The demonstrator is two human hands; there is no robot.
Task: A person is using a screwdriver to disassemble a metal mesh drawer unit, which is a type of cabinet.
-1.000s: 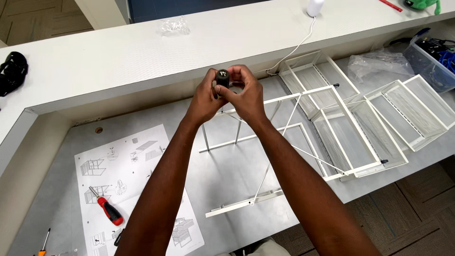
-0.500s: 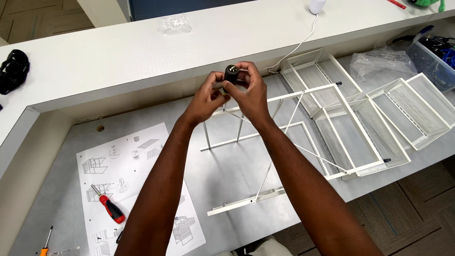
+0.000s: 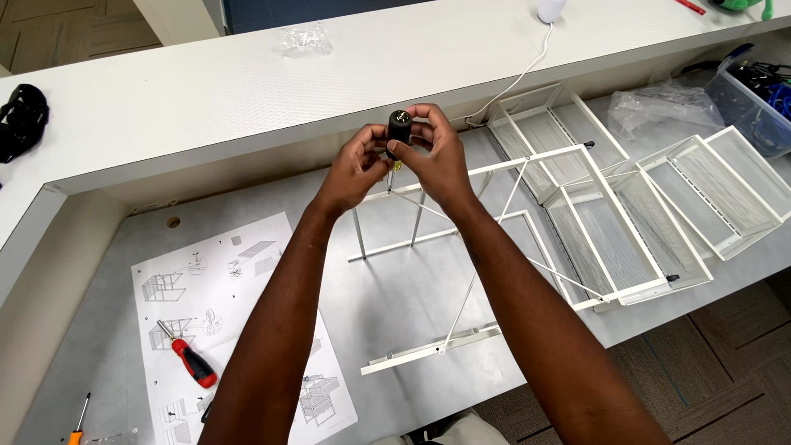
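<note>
Clear plastic bin point(image 3: 746, 103) at far right edge of desk, holds tangled blue and black cables; contents otherwise too small to tell. Crumpled clear bag point(image 3: 663, 105) just left of bin.

Both arms reach fwd, hands meet at center above the white wire frame point(image 3: 494, 239). Left hand point(image 3: 356, 169) and right hand point(image 3: 437, 152) both have fingers curled round a black screwdriver handle point(image 3: 399, 130); handle upright, butt end up, shaft pointing down toward the frame's top rail. Thumbs and fingertips pinch it tight, no open fingers. Tip partly hidden by hands, can't tell if it touches the frame.

Frame: thin white metal rods, boxy, standing on grey desk point(image 3: 379, 305). White mesh baskets point(image 3: 709, 194) lie flat to the right, rectangular, touching/overlapping each other. Paper instruction sheet point(image 3: 239, 321) lies flat at left w/ red screwdriver point(image 3: 189, 358) on it. Small orange-handled driver point(image 3: 78, 420) at bottom left. White shelf point(image 3: 247, 82) behind, smooth; black strap item point(image 3: 21, 119) on its left end.
</note>
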